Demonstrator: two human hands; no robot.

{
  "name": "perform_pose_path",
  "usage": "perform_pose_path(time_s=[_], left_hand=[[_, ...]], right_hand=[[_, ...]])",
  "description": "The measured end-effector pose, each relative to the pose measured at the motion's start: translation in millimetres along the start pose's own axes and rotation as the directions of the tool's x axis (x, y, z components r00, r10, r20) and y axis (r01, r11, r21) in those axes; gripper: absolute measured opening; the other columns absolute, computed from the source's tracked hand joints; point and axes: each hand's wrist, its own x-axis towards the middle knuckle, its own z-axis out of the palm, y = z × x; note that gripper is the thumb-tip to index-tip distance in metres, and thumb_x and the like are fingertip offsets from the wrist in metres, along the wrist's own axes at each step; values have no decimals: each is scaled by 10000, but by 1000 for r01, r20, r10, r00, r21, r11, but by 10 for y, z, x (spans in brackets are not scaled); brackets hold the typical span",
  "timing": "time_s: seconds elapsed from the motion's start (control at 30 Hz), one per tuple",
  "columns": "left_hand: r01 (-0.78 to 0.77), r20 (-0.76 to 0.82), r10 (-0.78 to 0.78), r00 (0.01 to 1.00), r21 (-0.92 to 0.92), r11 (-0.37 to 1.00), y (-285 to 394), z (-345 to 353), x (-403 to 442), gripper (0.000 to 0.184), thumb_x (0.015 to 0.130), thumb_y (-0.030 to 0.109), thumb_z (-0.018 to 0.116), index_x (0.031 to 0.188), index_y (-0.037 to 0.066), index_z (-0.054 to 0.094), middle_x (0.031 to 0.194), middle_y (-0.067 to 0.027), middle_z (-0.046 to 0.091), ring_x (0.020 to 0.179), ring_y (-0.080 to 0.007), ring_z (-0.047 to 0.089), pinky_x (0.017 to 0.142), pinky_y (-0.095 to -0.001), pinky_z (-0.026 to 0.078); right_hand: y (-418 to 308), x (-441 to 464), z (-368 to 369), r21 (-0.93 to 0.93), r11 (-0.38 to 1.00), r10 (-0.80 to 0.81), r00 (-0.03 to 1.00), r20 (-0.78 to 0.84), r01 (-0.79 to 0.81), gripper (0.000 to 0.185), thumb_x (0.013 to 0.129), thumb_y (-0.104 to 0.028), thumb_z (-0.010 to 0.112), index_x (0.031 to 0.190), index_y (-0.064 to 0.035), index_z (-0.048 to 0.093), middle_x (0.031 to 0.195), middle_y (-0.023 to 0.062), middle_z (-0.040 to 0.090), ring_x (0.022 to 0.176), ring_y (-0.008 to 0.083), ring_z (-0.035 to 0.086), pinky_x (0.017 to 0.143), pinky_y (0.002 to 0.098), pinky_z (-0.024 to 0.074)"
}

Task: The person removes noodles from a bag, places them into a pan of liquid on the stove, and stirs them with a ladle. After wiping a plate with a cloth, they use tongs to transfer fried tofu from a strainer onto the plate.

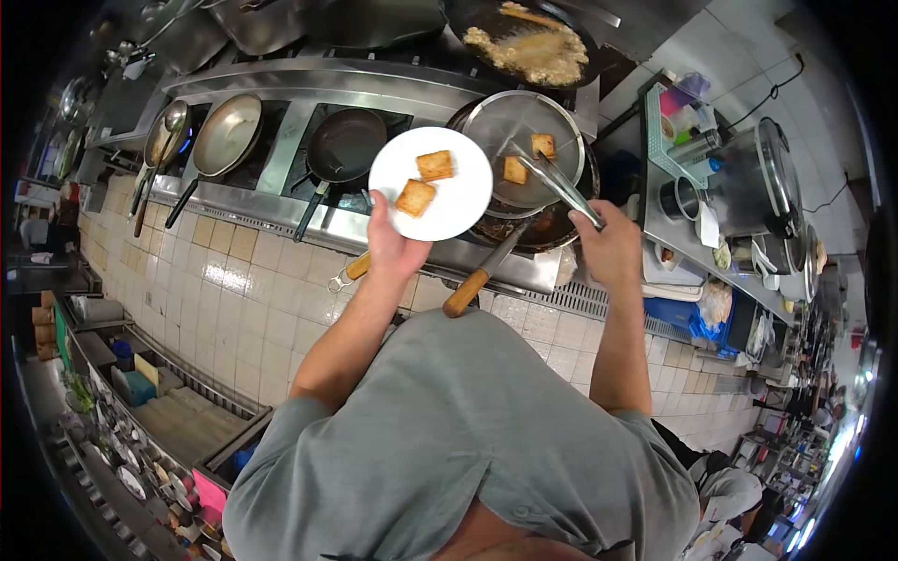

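Altogether, four browned square pieces are in sight, split evenly: two browned squares (415,198) lie apart on one white round plate (470,203), and two more squares (514,170) sit in one round mesh strainer (494,120). The left hand (398,245) holds the plate at its near edge, thumb up at the rim and palm beneath, out in front of the body and just beside the strainer. The right hand (613,245) is closed around one pair of metal tongs (567,190), whose tips reach over the mesh beside the pieces; whether they pinch either one I cannot tell. The strainer rests over a large dark pan (535,230), and one wooden-handled tool (470,288) extends from that pan's near side toward the body. Behind it, one wide black pan (456,17) contains a spread of light-brown, clumped food (535,58). Three smaller frying pans stand in a row on the stove to the left: a dark pan (346,145) nearest the plate, a silvery pan (227,137) next, and a farthest pan (154,150) with one ladle (175,117) in it. A blue flame (186,138) shows beside that last pan.
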Motion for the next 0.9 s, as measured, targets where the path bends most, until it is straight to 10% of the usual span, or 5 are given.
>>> perform_pose_path(time_s=[0.53, 0.7, 0.9], left_hand=[[-77, 22, 75, 997, 89, 993, 364, -67, -205, 659, 1072, 536, 356, 1567, 105, 296, 1567, -125, 410, 1442, -339, 411, 1198, -532, 334], [-61, 22, 58, 998, 120, 991, 369, -74, -218, 666, 1072, 541, 349, 1565, 97, 298, 1568, -131, 412, 1439, -336, 418, 1197, -530, 334], [-23, 50, 17, 999, 131, 991, 232, -185, -52, 724, 1030, 564, 453, 1552, 78, 326, 1546, -143, 446, 1421, -342, 441, 1197, -515, 334]], right_hand=[[240, -123, 1128, -239, 963, 97, 988, -119, -123, 335, 913, -306, 692, 1114, -40, 663, 941, 199, 722, 837, 396, 709, 756, 501, 563], [473, -82, 933, 148, 982, 130, 987, -98, -115, 309, 932, -276, 690, 1108, -25, 731, 967, 207, 733, 865, 402, 705, 786, 423, 562], [282, -214, 731, 476, 879, 61, 997, -54, -28, 267, 938, -173, 719, 1158, -22, 725, 922, 111, 762, 821, 131, 676, 764, 302, 531]])
